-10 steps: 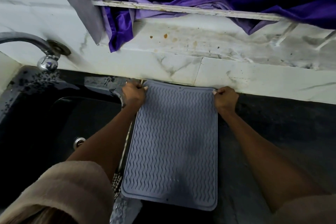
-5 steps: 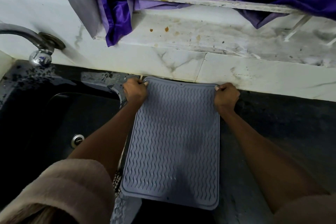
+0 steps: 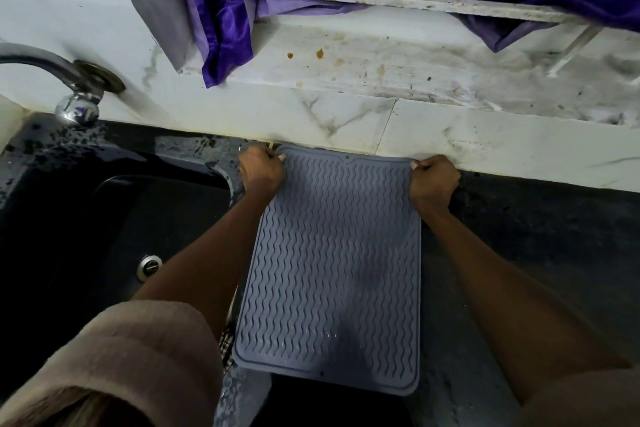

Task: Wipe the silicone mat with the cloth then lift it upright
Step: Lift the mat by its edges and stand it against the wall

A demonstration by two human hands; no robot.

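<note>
A chrome tap [image 3: 74, 104] is seen at far left above a dark sink [image 3: 104, 218]. Beside the sink, the grey silicone mat [image 3: 332, 263] is spread on the dark counter [image 3: 519, 236], its far edge against the marble wall [image 3: 346, 114]. Its far left corner is pinched by the left hand [image 3: 261, 168], fingers curled round the edge; the far right corner is gripped likewise by the right hand [image 3: 434, 180]. Purple fabric [image 3: 228, 35] is draped from a ledge above.
</note>
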